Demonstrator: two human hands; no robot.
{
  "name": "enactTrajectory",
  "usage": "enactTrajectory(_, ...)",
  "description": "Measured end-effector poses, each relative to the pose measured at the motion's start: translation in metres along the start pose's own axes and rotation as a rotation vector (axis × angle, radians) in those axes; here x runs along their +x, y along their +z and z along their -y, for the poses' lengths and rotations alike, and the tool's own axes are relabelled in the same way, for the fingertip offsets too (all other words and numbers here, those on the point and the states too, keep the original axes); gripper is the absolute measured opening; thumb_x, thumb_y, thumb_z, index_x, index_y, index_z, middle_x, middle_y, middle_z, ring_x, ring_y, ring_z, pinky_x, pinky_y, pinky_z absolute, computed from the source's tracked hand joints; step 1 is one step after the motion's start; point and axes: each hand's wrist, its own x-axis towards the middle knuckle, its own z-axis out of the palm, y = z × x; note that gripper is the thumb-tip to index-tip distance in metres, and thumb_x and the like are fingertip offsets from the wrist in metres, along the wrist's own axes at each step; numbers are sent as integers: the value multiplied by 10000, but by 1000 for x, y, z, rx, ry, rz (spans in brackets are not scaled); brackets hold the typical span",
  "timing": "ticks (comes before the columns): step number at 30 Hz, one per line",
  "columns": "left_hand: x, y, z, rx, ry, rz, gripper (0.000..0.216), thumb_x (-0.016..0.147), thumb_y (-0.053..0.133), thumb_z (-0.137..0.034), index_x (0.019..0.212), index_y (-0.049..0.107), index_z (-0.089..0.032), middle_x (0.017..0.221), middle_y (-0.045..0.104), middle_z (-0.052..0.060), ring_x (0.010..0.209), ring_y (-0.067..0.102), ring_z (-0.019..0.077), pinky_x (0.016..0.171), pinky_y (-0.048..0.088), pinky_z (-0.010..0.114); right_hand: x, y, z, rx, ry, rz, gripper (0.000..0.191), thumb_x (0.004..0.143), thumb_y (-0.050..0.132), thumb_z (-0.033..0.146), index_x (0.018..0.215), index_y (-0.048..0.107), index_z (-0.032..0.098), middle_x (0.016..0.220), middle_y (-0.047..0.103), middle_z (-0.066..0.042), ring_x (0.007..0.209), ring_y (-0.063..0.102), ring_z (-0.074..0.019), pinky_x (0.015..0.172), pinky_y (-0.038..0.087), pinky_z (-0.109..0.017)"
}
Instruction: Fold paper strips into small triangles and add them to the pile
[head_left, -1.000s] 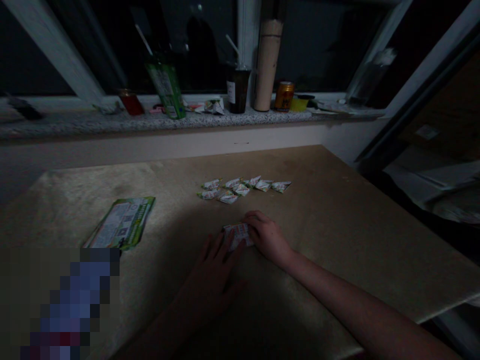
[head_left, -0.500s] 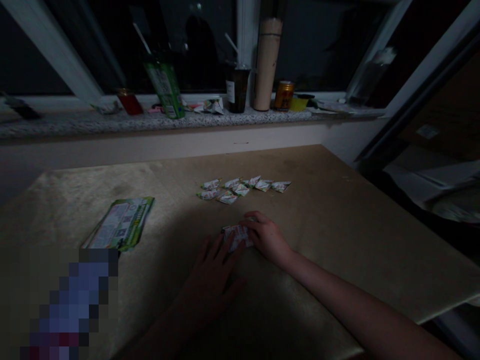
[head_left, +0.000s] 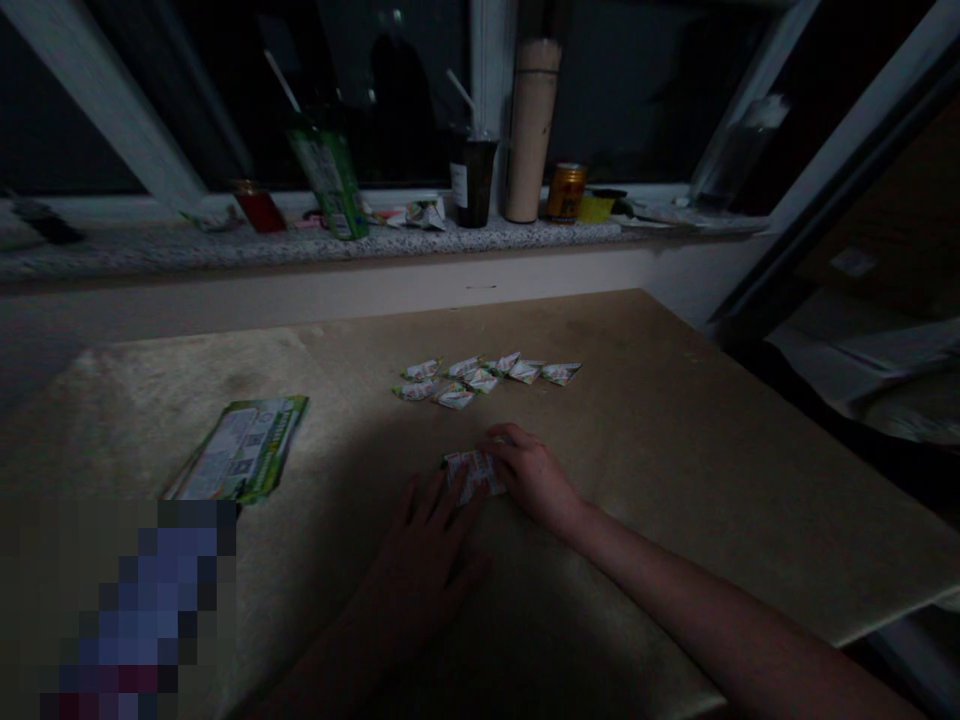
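A printed wrapper [head_left: 472,468], whitish with small print, lies flat on the table [head_left: 675,470] in front of me. Over its left part my left hand [head_left: 421,545] rests with fingers spread, the tips touching it. My right hand [head_left: 536,478] is at the wrapper's right edge, its fingers bent and gripping that side; the thumb is only partly visible. Just beyond my hands, several small folded wrapper pieces [head_left: 480,378] in green and white form two loose rows. To the left lies a stack of flat green-and-white wrappers [head_left: 244,450].
Along the granite windowsill [head_left: 420,238] stand a green drink carton [head_left: 330,180], a dark cup with a straw [head_left: 472,180], a tall beige flask [head_left: 532,130], an orange can [head_left: 566,192] and a red jar [head_left: 259,208]. A blurred-out patch covers the lower left corner.
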Motion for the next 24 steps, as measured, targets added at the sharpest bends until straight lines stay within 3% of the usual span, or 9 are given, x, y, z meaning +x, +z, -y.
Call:
enactTrajectory(7,-1,-3,-2,-12,1,6,623,936,390,-463,1472,174,-232,1524,214,89,1385,174,311,1085,187,552,-2,-9,12,-317,-15,33,239,885,519,165,1086,632,228,1132,590,-85,866,591,-207,781,445,-350)
enactTrajectory(10,0,-4,-1,-15,5,3,645,924,408,-479,1471,179,-225,1524,211,94,1384,179,313,1085,190,553,-6,-14,17,-418,-58,-32,236,913,489,216,1117,604,193,1168,582,-117,966,560,-248,807,429,-395)
enactTrajectory(15,2,-5,-2,-13,9,23,616,919,404,-486,1443,273,-190,1524,204,110,1384,178,315,1093,169,551,-21,-16,23,-318,-195,-24,347,923,477,311,1201,554,119,1234,576,-131,1145,489,-253,1000,353,-423)
enactTrajectory(20,2,-6,-3,-17,-1,3,656,913,392,-537,1452,250,-191,1507,256,111,1374,208,319,1089,181,543,-39,-17,24,-256,-215,50,416,920,461,361,1236,541,102,1266,563,-156,1190,485,-264,1066,326,-443)
enactTrajectory(24,1,-4,-3,-22,7,-6,664,916,371,-556,1458,235,-198,1493,291,115,1367,229,317,1087,181,542,-50,-17,16,-197,-224,112,496,909,475,368,1334,455,114,1376,466,-157,1308,378,-272,1087,320,-460)
